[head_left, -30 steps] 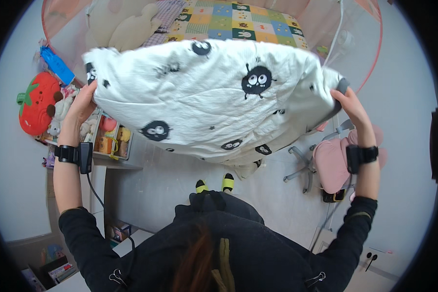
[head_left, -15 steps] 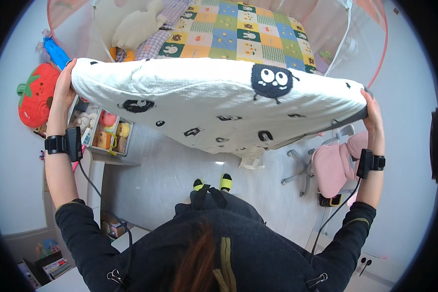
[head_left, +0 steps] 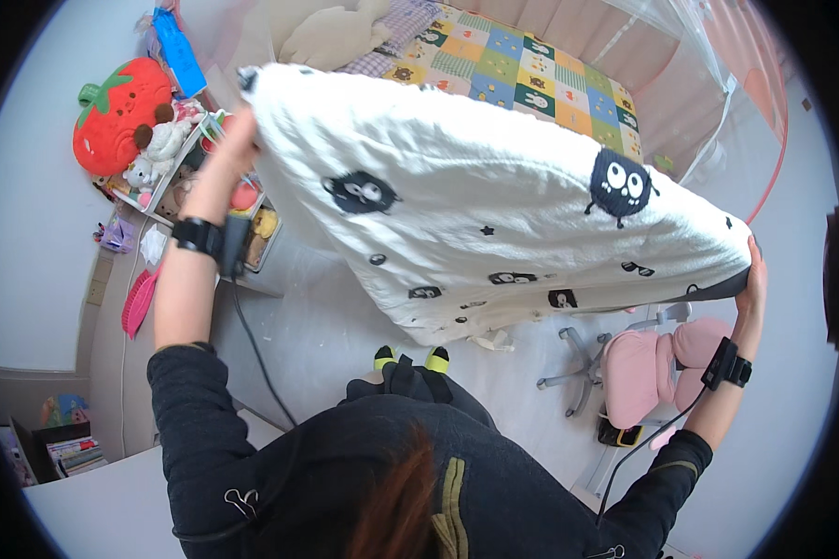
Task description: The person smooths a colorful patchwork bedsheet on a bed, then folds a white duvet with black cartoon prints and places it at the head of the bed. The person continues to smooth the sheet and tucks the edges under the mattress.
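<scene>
A white blanket (head_left: 494,214) with black cartoon creatures hangs stretched out in front of me, between my raised hands. My left hand (head_left: 239,142) is closed on its upper left corner, the fingers partly behind the cloth and a little blurred. At the far right, my right hand (head_left: 755,270) grips the other end, where a dark grey border shows. The top edge slopes down from left to right. Its lower part sags in folds above the floor and stays clear of my feet.
Beyond the blanket is a bed with a patchwork sheet (head_left: 503,61) under a netted canopy. On the left are a strawberry plush (head_left: 126,116) and a toy shelf (head_left: 268,244). A pink swivel chair (head_left: 639,373) stands at the right, and a white desk (head_left: 93,498) lies lower left.
My left hand has moved right and slightly up, lifting its corner. My right hand has shifted right and down, so the blanket now slants. The view has turned somewhat.
</scene>
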A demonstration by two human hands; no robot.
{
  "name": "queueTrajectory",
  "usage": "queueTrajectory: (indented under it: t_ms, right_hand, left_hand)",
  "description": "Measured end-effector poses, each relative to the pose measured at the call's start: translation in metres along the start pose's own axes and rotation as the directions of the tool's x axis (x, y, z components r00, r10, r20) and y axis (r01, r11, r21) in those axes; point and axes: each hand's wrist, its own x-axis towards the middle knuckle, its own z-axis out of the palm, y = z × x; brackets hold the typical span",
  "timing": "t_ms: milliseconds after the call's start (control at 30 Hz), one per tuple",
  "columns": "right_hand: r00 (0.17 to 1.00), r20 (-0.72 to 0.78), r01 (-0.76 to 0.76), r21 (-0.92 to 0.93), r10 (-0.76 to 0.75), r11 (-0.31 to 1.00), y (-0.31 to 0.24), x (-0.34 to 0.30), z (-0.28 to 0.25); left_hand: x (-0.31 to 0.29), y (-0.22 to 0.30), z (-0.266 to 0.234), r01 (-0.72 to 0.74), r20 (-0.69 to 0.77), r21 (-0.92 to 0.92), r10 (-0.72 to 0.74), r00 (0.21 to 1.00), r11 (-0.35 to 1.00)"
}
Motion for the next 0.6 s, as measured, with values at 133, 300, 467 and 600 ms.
queueTrajectory:
  t_ms: [133,300,467,600]
  right_hand:
    - [0.998,0.06,0.009,-0.008,-0.009,1.0,-0.003,0.006,-0.005]
    - [0.993,-0.013,0.12,0.043,-0.12,0.992,-0.034,0.009,-0.005]
    - [0.967,0.037,0.253,-0.039,-0.251,0.967,-0.091,-0.002,-0.002]
    - [0.97,0.046,0.238,-0.006,-0.237,0.971,-0.112,-0.021,0.015]
  left_hand:
    - [-0.006,-0.073,-0.01,0.04,0.198,0.472,-0.15,0.969,0.881]
    - [0.03,-0.075,-0.047,-0.099,0.14,-0.1,0.112,0.984,0.99]
    - [0.037,-0.104,-0.026,0.222,0.046,0.252,-0.241,0.969,0.942]
    - [0.052,-0.164,0.001,0.157,-0.076,0.068,-0.152,0.985,0.985]
